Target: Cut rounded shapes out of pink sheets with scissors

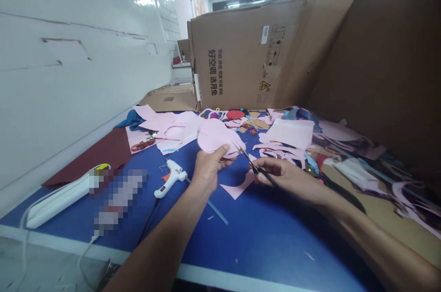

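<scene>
My left hand pinches a rounded pink sheet, thumb on top and fingers beneath, above the blue table. In my right hand is a pair of scissors with dark handles. Their blades point up and left and meet the right part of the sheet's edge. Whether the blades are parted is hard to make out. Below the scissors, a curved pink offcut lies on the table, partly behind my right hand.
A white glue gun lies left of my left forearm, its cord trailing forward. Pink sheets and scraps cover the far side. Cardboard walls off the back and right. A white lamp-like bar lies left.
</scene>
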A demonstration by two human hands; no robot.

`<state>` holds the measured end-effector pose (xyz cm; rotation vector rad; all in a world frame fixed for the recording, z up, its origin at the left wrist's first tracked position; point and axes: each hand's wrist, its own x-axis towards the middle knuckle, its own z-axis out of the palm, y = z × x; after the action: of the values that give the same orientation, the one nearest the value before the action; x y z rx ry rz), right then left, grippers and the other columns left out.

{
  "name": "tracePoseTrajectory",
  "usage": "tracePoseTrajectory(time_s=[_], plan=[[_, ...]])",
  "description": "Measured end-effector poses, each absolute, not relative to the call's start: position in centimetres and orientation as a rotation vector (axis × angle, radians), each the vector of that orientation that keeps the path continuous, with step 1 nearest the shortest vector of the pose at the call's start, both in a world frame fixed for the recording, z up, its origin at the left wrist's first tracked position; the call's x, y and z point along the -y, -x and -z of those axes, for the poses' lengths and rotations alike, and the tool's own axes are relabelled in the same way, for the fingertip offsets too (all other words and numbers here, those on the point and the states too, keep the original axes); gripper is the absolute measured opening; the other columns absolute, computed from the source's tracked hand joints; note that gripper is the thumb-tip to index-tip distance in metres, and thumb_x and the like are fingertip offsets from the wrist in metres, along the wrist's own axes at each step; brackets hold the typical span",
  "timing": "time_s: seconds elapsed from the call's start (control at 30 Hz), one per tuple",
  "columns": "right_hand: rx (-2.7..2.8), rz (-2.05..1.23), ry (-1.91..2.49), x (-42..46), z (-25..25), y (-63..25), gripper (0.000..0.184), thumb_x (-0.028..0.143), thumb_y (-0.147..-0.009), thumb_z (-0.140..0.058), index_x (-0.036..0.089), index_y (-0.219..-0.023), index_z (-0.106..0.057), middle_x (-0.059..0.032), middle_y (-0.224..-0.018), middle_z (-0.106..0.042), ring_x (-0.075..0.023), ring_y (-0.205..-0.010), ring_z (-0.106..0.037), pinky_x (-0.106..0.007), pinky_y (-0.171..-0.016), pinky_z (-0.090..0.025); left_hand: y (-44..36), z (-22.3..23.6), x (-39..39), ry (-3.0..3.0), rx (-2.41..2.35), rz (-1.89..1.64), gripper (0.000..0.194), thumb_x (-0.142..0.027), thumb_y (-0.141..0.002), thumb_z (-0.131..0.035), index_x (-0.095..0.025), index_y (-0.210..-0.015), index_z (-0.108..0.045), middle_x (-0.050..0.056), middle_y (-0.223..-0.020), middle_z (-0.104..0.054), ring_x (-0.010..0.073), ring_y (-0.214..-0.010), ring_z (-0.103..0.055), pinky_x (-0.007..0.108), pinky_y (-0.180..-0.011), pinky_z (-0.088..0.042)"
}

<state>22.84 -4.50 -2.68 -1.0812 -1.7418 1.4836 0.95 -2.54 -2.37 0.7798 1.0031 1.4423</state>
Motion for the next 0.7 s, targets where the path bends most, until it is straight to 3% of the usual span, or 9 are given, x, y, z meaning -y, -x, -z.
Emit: tracePoseTrajectory(time_s=[0.2, 0.4, 0.57, 0.7], plan=[[1.863, -1.499, 1.029, 4.6, 2.9, -23.2, 0.047, 0.061, -0.083, -0.079, 0.022, -0.109, -0.075, -0.0023, -0.092, -0.069, -0.0195, -0.081, -0.059, -0.031, -0.075, -0.045, 0.0, 2.1, 1.7, -0.71, -1.037, -1.518, 0.026, -0.023, -0.072, -0.085, -0.009, -0.092, -0.077, 0.015, -0.088, -0.08, 0.0205, -0.066, -0.076, 0.025, -0.058, -0.058], [2.045, -1.444, 0.966, 5.0, 3.5, -22.7, 0.035, 0.051, -0.087, -0.078, 0.025, -0.111, -0.079, -0.0007, -0.085, -0.068, -0.0186, -0.074, -0.056, -0.029, -0.065, -0.044, 0.8, 2.0, 1.1, -0.661, -1.024, -1.623, 0.028, -0.021, -0.069, -0.087, -0.01, -0.093, -0.076, 0.013, -0.089, -0.08, 0.0189, -0.068, -0.075, 0.024, -0.058, -0.059], [2.122, -1.2, 0.962, 4.8, 4.3, -22.6, 0.033, 0.043, -0.085, -0.08, 0.026, -0.114, -0.081, -0.0049, -0.106, -0.077, -0.0279, -0.096, -0.067, -0.037, -0.084, -0.053, 1.0, 2.6, 0.8, -0.66, -1.014, -1.653, 0.033, -0.023, -0.068, -0.088, -0.01, -0.096, -0.076, 0.012, -0.091, -0.08, 0.0193, -0.072, -0.075, 0.026, -0.061, -0.06], [2.187, -0.812, 1.074, 3.8, 5.1, -23.1, 0.03, 0.036, -0.086, -0.078, 0.029, -0.115, -0.081, -0.0053, -0.108, -0.08, -0.0286, -0.096, -0.071, -0.039, -0.087, -0.053, 1.3, 2.8, 0.5, -0.646, -1.018, -1.672, 0.032, -0.023, -0.07, -0.086, -0.01, -0.098, -0.077, 0.013, -0.094, -0.08, 0.0194, -0.073, -0.075, 0.026, -0.062, -0.06]])
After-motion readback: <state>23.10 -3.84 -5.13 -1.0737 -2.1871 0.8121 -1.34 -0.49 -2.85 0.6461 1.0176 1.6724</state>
